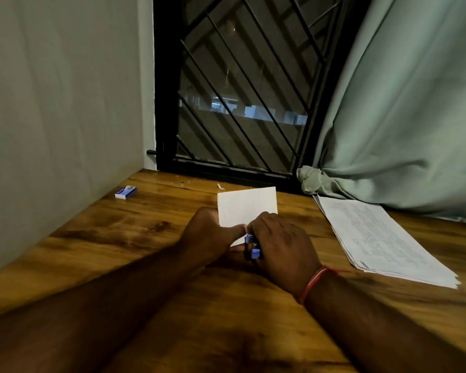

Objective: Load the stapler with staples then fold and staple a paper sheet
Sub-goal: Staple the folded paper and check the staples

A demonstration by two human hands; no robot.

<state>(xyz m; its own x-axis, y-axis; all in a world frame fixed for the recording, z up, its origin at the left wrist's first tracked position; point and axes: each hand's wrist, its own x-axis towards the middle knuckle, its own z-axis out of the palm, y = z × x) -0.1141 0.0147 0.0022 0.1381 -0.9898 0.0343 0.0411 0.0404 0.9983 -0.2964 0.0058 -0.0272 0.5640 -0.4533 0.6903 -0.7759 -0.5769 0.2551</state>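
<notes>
A folded paper sheet (246, 207) lies in the middle of the wooden desk (145, 265), its far edge pointing toward the window and its near edge caught between the person's two hands. The left hand (210, 235) holds the sheet at its near left corner, the thumb laid across the top of the paper and the other fingers hidden beneath it. The right hand (283, 243) is curled over a small blue stapler (252, 247), which sits at the near edge of the sheet, just beside the left thumb. Only the stapler's blue near end shows between the two hands, so it cannot be told whether its mouth is pressed down on the paper. A red thread (314, 282) circles the right wrist. Well apart to the left, close to the wall (59, 103), rests a blue and white staple box (125, 192). A stack of printed pages (382, 238) lies on the right side of the desk, its far corner near a knotted pale green curtain (401, 103). A small paper scrap (220, 186) sits just beyond the sheet, before the black window grille (240, 90).
</notes>
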